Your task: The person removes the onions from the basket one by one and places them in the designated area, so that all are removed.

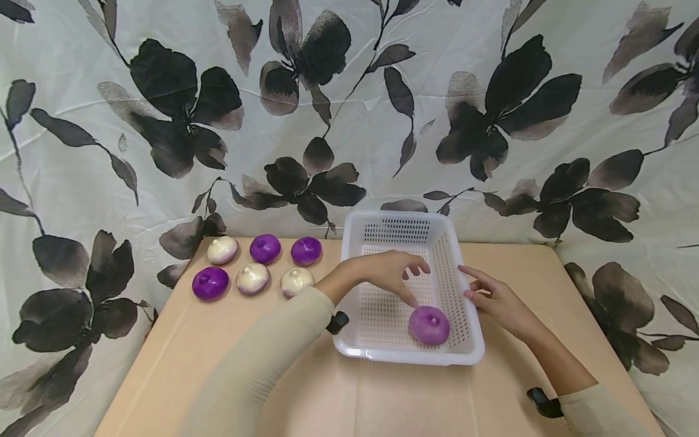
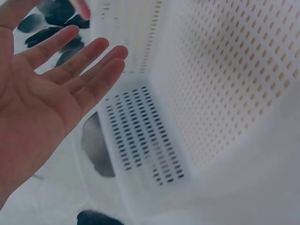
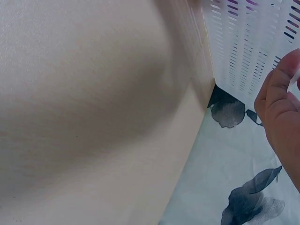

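A white plastic basket with perforated walls stands on the table. Inside it, near the front right, lies a purple onion. Over the basket my left hand is held with fingers spread and nothing in them; its thumb tip is just above the onion, and whether it touches cannot be told. The left wrist view shows the left palm bare, fingers extended. My right hand pinches the basket's right rim; in the right wrist view, the right hand's fingers curl over that edge.
Left of the basket, purple onions and white onions sit in two loose rows on the tan table. A floral cloth hangs behind the table's back edge. Black straps are on both wrists.
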`<action>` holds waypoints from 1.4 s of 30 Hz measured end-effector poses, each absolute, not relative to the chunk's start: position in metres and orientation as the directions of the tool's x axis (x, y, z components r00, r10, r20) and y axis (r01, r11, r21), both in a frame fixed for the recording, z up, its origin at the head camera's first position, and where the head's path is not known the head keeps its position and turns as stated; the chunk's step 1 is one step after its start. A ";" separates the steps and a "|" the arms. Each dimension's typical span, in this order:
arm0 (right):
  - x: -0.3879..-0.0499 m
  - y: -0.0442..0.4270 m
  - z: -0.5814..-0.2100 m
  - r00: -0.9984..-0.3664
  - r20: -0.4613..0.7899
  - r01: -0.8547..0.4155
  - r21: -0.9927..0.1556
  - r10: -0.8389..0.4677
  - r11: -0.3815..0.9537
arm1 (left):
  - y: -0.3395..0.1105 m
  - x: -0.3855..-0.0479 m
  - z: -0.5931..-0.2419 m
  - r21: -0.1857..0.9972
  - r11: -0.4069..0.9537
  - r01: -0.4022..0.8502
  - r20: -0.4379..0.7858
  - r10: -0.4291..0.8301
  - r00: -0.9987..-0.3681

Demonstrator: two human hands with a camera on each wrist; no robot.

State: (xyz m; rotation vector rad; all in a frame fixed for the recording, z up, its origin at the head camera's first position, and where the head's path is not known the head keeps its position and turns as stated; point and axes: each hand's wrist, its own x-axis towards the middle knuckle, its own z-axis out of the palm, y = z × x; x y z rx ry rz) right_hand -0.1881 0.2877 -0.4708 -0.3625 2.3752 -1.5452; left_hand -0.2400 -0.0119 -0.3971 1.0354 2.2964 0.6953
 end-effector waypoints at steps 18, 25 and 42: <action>-0.189 0.288 -0.473 -0.929 -0.100 -0.053 -0.918 -0.358 0.393 | 0.035 -0.252 -0.441 0.686 0.665 0.295 -0.527 0.734 -0.429; -0.188 0.289 -0.473 -0.927 -0.093 -0.060 -0.920 -0.363 0.388 | 0.043 -0.248 -0.453 0.698 0.670 0.254 -0.557 0.730 -0.395; -0.189 0.289 -0.472 -0.924 -0.099 -0.058 -0.919 -0.370 0.391 | 0.046 -0.243 -0.455 0.669 0.650 0.361 -0.514 0.755 -0.407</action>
